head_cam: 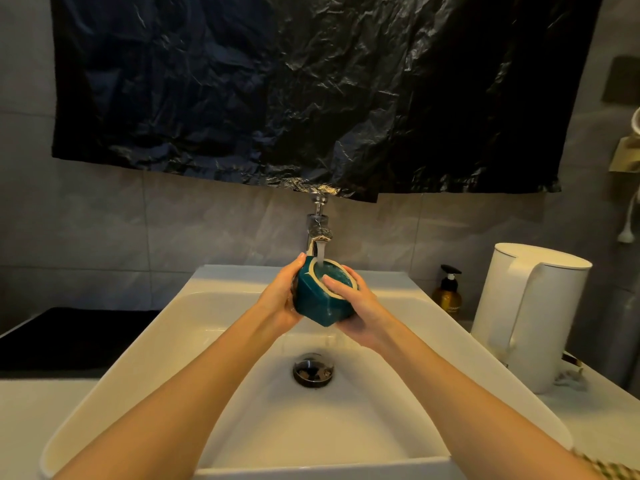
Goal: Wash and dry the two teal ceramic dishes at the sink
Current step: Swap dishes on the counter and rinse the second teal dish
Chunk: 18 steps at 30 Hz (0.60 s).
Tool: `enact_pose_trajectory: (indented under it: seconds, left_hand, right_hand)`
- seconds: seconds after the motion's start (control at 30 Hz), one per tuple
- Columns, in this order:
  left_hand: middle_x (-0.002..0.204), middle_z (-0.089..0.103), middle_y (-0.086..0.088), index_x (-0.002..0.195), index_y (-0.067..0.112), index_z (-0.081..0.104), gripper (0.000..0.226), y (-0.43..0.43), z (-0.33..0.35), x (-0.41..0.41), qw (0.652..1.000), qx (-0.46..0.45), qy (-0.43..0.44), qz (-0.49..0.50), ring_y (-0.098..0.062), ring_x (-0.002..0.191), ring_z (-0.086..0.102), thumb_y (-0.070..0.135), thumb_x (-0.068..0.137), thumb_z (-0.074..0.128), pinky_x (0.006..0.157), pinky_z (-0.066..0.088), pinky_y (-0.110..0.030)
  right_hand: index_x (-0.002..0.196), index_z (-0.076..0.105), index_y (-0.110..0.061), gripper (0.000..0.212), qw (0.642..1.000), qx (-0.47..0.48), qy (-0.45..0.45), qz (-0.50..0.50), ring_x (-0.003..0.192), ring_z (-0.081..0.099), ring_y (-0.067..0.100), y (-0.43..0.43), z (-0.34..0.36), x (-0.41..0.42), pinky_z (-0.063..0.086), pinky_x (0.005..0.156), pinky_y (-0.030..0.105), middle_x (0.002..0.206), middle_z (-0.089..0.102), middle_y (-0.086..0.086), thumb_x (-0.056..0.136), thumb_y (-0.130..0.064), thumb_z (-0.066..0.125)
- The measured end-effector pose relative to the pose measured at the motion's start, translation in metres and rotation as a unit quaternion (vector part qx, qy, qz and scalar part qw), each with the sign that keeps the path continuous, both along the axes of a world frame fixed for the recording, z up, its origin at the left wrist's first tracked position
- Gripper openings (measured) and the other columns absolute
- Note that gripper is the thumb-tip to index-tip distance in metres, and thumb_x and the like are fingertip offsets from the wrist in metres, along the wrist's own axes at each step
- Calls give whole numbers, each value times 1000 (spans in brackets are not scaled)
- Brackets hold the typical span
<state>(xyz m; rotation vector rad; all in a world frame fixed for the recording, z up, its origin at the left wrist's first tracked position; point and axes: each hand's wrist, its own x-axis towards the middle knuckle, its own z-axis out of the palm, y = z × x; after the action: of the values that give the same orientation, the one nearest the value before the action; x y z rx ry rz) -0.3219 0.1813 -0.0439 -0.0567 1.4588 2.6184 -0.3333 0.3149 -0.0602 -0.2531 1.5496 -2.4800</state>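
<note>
1. Teal ceramic dish [320, 304]: faceted body, pale unglazed rim; held over the white sink [166, 344] basin, above the drain [313, 370]. Tilted, its mouth faces up and toward the tap [319, 226]; base points down toward the person.
2. Water stream [320, 259]: falls from the tap into the dish's mouth.
3. Left hand [282, 299]: fingers wrapped around the dish's left side, thumb at the rim.
4. Right hand [353, 303]: cups the right side; fingers curled over the rim into the mouth.
5. White kettle [530, 317]: on the table right of the sink.
6. Amber pump bottle [447, 292]: just left of the kettle, by the wall.
7. Black plastic sheet [311, 88]: hangs above the tap.
</note>
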Motion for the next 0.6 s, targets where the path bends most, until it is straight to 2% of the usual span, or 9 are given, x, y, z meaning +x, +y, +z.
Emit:
enact_pose_trajectory:
  seconds: [0.1,0.2,0.37,0.43,0.5,0.57,0.6]
  left_hand:
    - [107,69,-11,111,14,65,45,1,3,2,998,-46,-33,-13,-27,101,64,48,82,64,77,57,-40]
    - [99,70,-12,108,12,64,43,2,2,6,992,-105,-60,-15,-27,92,66,42,78,71,71,57,-39]
    - [94,69,-10,97,14,66,42,0,3,6,997,-75,-35,10,-25,88,65,52,80,65,71,56,-38]
    - [94,69,-9,97,15,66,43,-2,3,3,995,-84,-35,35,-25,88,65,54,79,65,72,56,-38]
    - [98,71,-11,103,12,67,51,-4,1,-1,993,-96,-34,59,-26,91,66,54,73,70,78,56,-39]
    - [100,70,-12,105,9,66,58,-4,-2,-5,990,-112,-35,84,-27,92,66,53,69,75,81,55,-38]
    - [100,69,-13,104,8,65,59,-5,-4,-6,986,-124,-37,100,-26,92,65,52,67,76,81,55,-37]
  right_hand:
    - [129,49,-25,76,1000,5,21,-3,108,63,28,2,-2,-1,56,83,41,120,63,9,63,-11,84]
    - [124,52,-25,67,998,44,28,-27,105,63,28,3,-3,1,55,85,42,118,62,11,67,-8,82]
    - [123,50,-23,47,997,53,16,-48,105,63,25,-8,-2,1,55,85,43,118,62,8,82,-18,73]
    - [120,49,-29,33,989,125,41,-64,103,63,20,-16,-2,3,57,79,38,120,60,2,90,-27,63]
    - [130,45,-31,33,955,255,119,-100,109,58,14,-17,-4,9,52,84,29,130,55,-1,98,-33,48]
    - [145,31,-22,44,872,406,246,-119,130,40,13,-10,-6,12,30,100,16,145,40,-3,103,-30,35]
    - [148,25,-17,45,838,447,297,-102,136,30,12,-8,-5,16,19,101,10,146,34,-4,104,-27,30]
